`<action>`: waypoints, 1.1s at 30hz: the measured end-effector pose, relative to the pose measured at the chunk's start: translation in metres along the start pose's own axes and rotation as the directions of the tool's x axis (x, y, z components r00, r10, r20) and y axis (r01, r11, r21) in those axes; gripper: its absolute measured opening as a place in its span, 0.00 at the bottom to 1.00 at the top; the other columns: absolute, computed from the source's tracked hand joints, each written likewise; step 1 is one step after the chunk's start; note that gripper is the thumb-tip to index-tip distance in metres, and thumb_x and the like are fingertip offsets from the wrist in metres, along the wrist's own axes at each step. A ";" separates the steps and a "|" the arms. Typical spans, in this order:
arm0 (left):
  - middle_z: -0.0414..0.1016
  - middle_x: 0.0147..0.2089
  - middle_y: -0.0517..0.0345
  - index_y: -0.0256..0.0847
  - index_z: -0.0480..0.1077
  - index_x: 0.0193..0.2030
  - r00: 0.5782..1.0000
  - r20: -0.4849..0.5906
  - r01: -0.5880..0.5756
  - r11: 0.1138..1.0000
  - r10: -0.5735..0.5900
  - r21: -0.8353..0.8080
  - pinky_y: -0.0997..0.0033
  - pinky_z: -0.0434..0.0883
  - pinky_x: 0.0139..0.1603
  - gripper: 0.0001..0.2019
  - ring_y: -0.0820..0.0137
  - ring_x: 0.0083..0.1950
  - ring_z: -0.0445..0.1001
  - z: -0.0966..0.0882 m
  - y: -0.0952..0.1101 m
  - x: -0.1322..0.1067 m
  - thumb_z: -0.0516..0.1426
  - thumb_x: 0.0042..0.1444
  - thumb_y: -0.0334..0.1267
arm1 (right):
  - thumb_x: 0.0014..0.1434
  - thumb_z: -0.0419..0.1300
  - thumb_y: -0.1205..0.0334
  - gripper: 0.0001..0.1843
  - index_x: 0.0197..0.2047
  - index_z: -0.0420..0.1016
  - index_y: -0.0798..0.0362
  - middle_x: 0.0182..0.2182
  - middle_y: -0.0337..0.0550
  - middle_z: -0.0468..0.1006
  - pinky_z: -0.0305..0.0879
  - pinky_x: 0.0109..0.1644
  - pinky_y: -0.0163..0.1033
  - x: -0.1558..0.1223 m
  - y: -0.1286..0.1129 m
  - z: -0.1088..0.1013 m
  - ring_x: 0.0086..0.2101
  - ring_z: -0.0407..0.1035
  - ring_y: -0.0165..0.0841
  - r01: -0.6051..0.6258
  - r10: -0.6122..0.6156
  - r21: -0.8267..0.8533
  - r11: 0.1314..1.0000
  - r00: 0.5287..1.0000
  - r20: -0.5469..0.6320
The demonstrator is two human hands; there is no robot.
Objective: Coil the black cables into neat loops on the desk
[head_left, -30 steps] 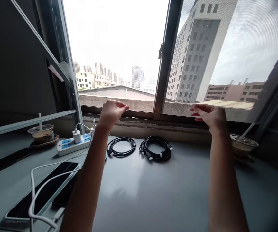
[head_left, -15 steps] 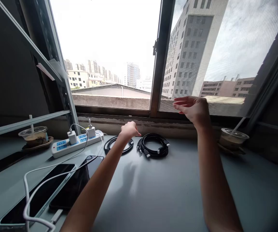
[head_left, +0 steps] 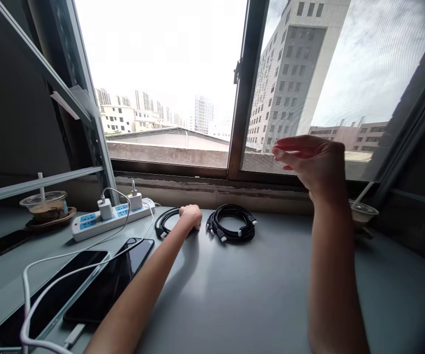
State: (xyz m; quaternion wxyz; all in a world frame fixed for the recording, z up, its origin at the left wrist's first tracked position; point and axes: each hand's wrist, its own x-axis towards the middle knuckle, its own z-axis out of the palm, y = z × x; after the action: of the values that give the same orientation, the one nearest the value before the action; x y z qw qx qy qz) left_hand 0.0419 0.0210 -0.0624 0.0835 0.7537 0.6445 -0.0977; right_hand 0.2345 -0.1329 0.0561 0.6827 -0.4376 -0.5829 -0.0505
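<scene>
My left hand [head_left: 191, 216] reaches down to the right side of a coiled black cable [head_left: 166, 216], its fingers curled and closed on the loops. The fingertips are hidden behind the back of the hand. Just right of it lies another bundle of black cables [head_left: 231, 223], wound in a ring with several connector ends with pale tips showing. My right hand [head_left: 314, 160] is raised in front of the window, away from the table. Its fingers are loosely curved, with thumb and forefinger tips close to each other, and nothing shows between them.
A white power strip [head_left: 114, 219] with two plugged-in chargers stands left of the coils. Two dark-screened phones [head_left: 109, 280] and white charging cables [head_left: 68, 280] lie at front left. Lidded drink cups stand at far left [head_left: 46, 206] and far right [head_left: 362, 211]. A metal shelf frame [head_left: 98, 142] rises at left.
My left hand has moved down onto the left cable coil and closed there. My right hand has shifted right and slightly up, its fingers curling more. The view has shifted slightly.
</scene>
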 end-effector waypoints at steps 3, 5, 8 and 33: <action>0.78 0.37 0.44 0.38 0.75 0.37 1.000 -0.001 -0.008 1.000 0.008 0.013 0.61 0.68 0.47 0.16 0.57 0.44 0.75 0.002 0.002 -0.001 0.66 0.37 0.35 | 0.43 0.69 0.57 0.13 0.34 0.79 0.52 0.28 0.41 0.79 0.69 0.21 0.29 -0.001 -0.003 0.000 0.26 0.73 0.31 0.001 -0.001 0.003 1.000 1.000 -0.012; 0.78 0.36 0.43 0.38 0.75 0.36 1.000 -0.008 -0.014 1.000 0.015 0.017 0.61 0.68 0.47 0.15 0.58 0.42 0.76 0.003 0.003 0.000 0.65 0.37 0.34 | 0.43 0.69 0.57 0.13 0.33 0.79 0.52 0.29 0.42 0.79 0.69 0.21 0.30 -0.002 -0.006 0.000 0.26 0.73 0.31 0.014 -0.014 0.011 1.000 0.999 -0.033; 0.78 0.36 0.44 0.38 0.75 0.36 0.999 -0.028 -0.020 1.000 0.020 0.019 0.61 0.68 0.47 0.16 0.59 0.41 0.76 0.005 0.002 0.002 0.65 0.36 0.32 | 0.44 0.68 0.58 0.12 0.33 0.79 0.53 0.29 0.41 0.79 0.68 0.21 0.30 -0.003 -0.012 0.001 0.26 0.73 0.31 0.031 -0.028 0.052 0.998 0.997 -0.071; 0.75 0.42 0.40 0.33 0.73 0.42 0.991 -0.131 0.008 1.000 -0.011 -0.022 0.64 0.70 0.43 0.15 0.58 0.46 0.73 0.022 0.016 0.006 0.62 0.45 0.31 | 0.63 0.37 0.44 0.25 0.49 0.72 0.33 0.41 0.27 0.76 0.37 0.20 0.24 0.009 -0.003 -0.041 0.23 0.66 0.14 0.003 0.235 0.493 0.870 0.876 -0.421</action>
State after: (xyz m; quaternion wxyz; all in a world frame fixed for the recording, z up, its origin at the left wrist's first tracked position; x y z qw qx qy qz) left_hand 0.0575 0.0183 -0.0853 0.0487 0.7545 0.6532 -0.0414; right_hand 0.2668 -0.1574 0.0676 0.8911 -0.2652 -0.3666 0.0335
